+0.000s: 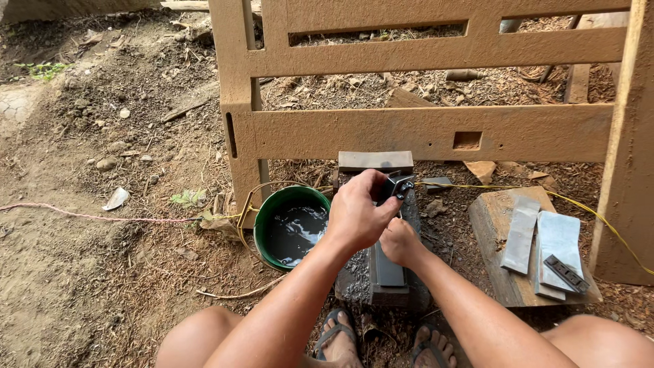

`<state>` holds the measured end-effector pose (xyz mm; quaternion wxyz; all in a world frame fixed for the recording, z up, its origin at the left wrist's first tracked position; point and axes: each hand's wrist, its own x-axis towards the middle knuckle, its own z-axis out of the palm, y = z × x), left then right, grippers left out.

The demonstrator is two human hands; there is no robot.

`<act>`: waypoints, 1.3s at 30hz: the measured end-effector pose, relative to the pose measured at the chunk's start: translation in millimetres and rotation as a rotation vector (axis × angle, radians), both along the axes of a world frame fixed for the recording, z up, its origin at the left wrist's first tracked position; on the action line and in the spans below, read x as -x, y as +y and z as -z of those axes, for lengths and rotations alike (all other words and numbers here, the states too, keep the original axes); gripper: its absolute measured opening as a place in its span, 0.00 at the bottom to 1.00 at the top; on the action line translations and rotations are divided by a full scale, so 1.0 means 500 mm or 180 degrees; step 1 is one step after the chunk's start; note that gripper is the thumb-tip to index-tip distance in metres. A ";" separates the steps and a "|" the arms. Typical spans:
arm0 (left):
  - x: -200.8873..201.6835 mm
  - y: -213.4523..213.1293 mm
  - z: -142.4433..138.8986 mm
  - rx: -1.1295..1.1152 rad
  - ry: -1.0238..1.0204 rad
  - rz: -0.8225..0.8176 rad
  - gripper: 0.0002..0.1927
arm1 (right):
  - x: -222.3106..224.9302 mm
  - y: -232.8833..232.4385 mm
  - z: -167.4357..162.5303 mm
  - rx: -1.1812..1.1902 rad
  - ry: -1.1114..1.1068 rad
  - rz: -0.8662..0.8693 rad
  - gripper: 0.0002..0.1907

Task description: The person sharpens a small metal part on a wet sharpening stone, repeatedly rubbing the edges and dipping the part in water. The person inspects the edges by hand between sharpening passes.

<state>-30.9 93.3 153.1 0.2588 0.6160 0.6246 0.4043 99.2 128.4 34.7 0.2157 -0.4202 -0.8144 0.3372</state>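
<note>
Both hands clamped on blade: left hand (355,217) and right hand (398,242) pressing plane blade (395,185) on wet sharpening stone (388,269), slurry already built up, honing looks mid-way.

stone (388,272): middle under both hands | blade (397,185): mostly behind left hand (355,217) | knees: cut off
</note>
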 end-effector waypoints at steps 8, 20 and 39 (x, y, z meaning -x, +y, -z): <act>-0.001 0.038 -0.005 0.0201 0.0176 0.0075 0.19 | -0.021 0.030 -0.022 -0.0355 -0.1286 -0.0308 0.12; 0.033 0.007 0.024 0.0418 -0.0525 0.0083 0.17 | -0.033 0.021 -0.102 0.1455 -0.1862 -0.0802 0.23; 0.045 -0.101 0.012 0.1438 -0.3951 0.0204 0.31 | -0.138 -0.090 -0.341 0.0482 -0.1346 -0.0189 0.31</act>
